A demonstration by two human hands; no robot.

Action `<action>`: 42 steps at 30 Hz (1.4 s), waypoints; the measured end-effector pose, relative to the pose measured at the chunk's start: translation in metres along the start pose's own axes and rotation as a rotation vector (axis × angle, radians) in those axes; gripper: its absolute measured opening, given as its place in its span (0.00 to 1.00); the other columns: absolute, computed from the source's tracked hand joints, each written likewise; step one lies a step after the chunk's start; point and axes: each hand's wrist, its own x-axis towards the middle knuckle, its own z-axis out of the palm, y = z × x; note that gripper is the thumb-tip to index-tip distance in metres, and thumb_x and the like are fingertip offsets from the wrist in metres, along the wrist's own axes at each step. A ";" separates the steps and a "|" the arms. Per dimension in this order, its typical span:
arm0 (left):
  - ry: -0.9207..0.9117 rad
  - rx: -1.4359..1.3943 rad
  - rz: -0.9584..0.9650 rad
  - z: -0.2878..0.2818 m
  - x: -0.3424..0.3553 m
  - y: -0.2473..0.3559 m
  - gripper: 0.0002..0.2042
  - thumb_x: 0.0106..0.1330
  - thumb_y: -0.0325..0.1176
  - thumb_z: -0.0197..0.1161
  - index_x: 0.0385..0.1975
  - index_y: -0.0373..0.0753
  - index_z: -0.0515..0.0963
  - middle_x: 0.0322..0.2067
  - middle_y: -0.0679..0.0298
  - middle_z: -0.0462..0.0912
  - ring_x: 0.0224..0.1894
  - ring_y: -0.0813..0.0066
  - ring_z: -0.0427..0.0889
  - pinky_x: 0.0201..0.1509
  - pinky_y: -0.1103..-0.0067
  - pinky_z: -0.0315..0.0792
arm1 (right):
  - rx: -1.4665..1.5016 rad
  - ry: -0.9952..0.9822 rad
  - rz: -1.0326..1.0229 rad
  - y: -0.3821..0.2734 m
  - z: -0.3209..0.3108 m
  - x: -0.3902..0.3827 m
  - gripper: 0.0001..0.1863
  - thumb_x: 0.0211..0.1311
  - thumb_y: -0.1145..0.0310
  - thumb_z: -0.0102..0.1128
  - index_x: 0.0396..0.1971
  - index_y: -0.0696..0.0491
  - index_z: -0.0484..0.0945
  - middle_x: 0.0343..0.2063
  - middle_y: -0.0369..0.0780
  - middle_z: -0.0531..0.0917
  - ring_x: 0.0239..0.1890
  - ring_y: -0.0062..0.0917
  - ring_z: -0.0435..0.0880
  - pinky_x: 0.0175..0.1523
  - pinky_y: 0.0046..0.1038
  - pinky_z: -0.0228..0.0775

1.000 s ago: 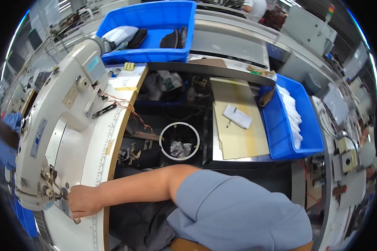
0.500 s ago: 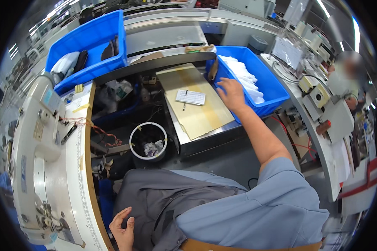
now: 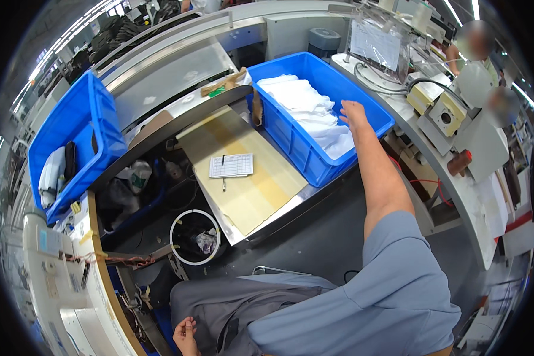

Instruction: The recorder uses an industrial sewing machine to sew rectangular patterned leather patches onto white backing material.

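Observation:
My right arm stretches out over a blue plastic bin (image 3: 314, 169). Above the bin's right part my right hand (image 3: 354, 114) is open, fingers extended and nothing in them. White cloth pieces (image 3: 296, 104) lie in a stack inside the bin, just left of that hand; no clear contact shows. Low in the view, by the dark grey cloth over my lap (image 3: 231, 308), my left hand (image 3: 186, 337) has its fingers curled in, with nothing visible in them. A tan cardboard sheet (image 3: 252, 199) lies left of the bin, bearing a small printed pad (image 3: 231, 165) and a pen (image 3: 223, 185).
A second blue bin (image 3: 107, 127) at the far left holds folded light and dark pieces. A white-rimmed waste bucket (image 3: 173, 240) stands below the cardboard. A sewing machine (image 3: 47, 267) sits on the left table. The right bench (image 3: 424, 133) carries machine parts and cables; people are beyond it.
My view has swung right. My right hand has moved from the bin's near left edge to above its right part. My left hand's fingers have curled in.

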 end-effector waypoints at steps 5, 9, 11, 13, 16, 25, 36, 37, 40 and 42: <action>0.033 0.028 -0.025 0.006 0.009 0.000 0.16 0.72 0.33 0.64 0.54 0.29 0.79 0.49 0.55 0.85 0.49 0.65 0.86 0.53 0.73 0.81 | -0.266 0.027 0.094 0.002 0.030 0.049 0.31 0.63 0.55 0.68 0.59 0.62 0.76 0.59 0.49 0.78 0.58 0.41 0.79 0.58 0.47 0.72; 0.092 -0.003 -0.123 0.017 0.012 -0.012 0.15 0.71 0.35 0.66 0.52 0.32 0.81 0.46 0.59 0.86 0.45 0.70 0.85 0.50 0.77 0.80 | -0.509 0.082 0.193 0.048 0.023 0.099 0.39 0.57 0.44 0.69 0.55 0.66 0.79 0.59 0.54 0.78 0.62 0.44 0.78 0.64 0.41 0.69; 0.116 -0.039 -0.112 0.019 0.009 -0.015 0.14 0.70 0.36 0.68 0.49 0.35 0.82 0.39 0.65 0.85 0.38 0.77 0.82 0.43 0.81 0.78 | -0.577 0.068 0.223 0.067 0.029 0.110 0.42 0.55 0.39 0.68 0.55 0.65 0.79 0.60 0.55 0.78 0.65 0.43 0.76 0.68 0.37 0.67; 0.129 -0.007 -0.143 0.021 0.009 -0.015 0.13 0.70 0.37 0.68 0.48 0.36 0.82 0.36 0.67 0.84 0.36 0.79 0.80 0.40 0.82 0.76 | -0.534 -0.021 0.212 0.082 0.028 0.123 0.50 0.56 0.31 0.61 0.58 0.66 0.76 0.64 0.56 0.73 0.69 0.43 0.71 0.72 0.37 0.62; 0.137 0.011 -0.152 0.020 0.011 -0.024 0.11 0.71 0.37 0.67 0.46 0.37 0.83 0.33 0.70 0.82 0.32 0.82 0.77 0.36 0.84 0.73 | -0.656 -0.085 0.210 0.084 0.034 0.145 0.55 0.55 0.26 0.55 0.63 0.66 0.72 0.68 0.55 0.69 0.73 0.42 0.66 0.75 0.36 0.56; 0.229 0.047 -0.086 0.028 0.002 -0.039 0.09 0.71 0.37 0.66 0.43 0.39 0.82 0.28 0.72 0.80 0.28 0.83 0.72 0.31 0.83 0.67 | -0.626 -0.172 0.152 0.081 0.080 0.146 0.61 0.45 0.27 0.67 0.65 0.67 0.68 0.70 0.55 0.66 0.72 0.41 0.66 0.74 0.35 0.58; 0.302 0.263 -0.022 0.050 0.010 -0.023 0.09 0.70 0.36 0.66 0.41 0.38 0.82 0.35 0.66 0.84 0.37 0.75 0.77 0.44 0.77 0.73 | -0.206 0.001 0.105 0.066 0.096 0.143 0.43 0.44 0.48 0.81 0.54 0.65 0.79 0.50 0.50 0.85 0.49 0.40 0.86 0.56 0.37 0.77; 0.303 0.272 -0.004 0.051 0.013 -0.026 0.08 0.69 0.35 0.66 0.41 0.37 0.82 0.36 0.65 0.84 0.38 0.74 0.78 0.45 0.77 0.74 | 0.124 -0.108 0.139 0.065 0.092 0.144 0.42 0.45 0.51 0.81 0.56 0.65 0.78 0.48 0.49 0.86 0.46 0.38 0.87 0.53 0.39 0.78; 0.293 0.265 0.044 0.051 0.020 -0.035 0.08 0.69 0.34 0.65 0.40 0.36 0.83 0.36 0.64 0.85 0.38 0.74 0.79 0.46 0.76 0.74 | 0.217 -0.239 0.292 0.060 0.090 0.146 0.41 0.47 0.52 0.80 0.57 0.63 0.77 0.49 0.48 0.85 0.48 0.39 0.86 0.54 0.39 0.76; 0.312 0.261 0.061 0.051 0.015 -0.032 0.07 0.69 0.33 0.65 0.40 0.36 0.83 0.36 0.64 0.85 0.37 0.74 0.79 0.46 0.76 0.74 | 0.134 -0.263 0.243 0.057 0.107 0.126 0.40 0.50 0.53 0.79 0.58 0.63 0.76 0.51 0.48 0.84 0.50 0.40 0.84 0.55 0.39 0.75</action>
